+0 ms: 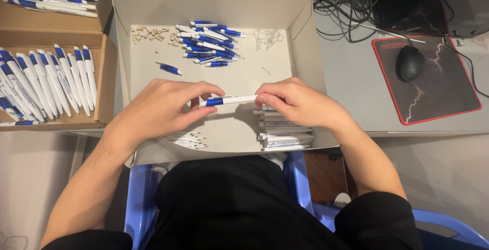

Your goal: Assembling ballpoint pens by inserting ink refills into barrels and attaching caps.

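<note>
White-and-blue pen [230,100], held level above the near part of the shallow cardboard tray [219,0]: left hand [163,108] pinches its blue end, right hand [300,102] pinches its white end; loose pen parts [209,43] lie farther back, white barrels [285,133] stacked near right

pen [229,100]: white barrel, blue section. loose pen parts [210,42]: blue and white. shallow box [214,3]: off-white inside. side box [106,76]: brown cardboard. mouse pad [448,92]: black, red border, pale lightning pattern. mouse [409,63]: black. tabletop [351,92]: grey. chair [140,204]: light blue.
</note>
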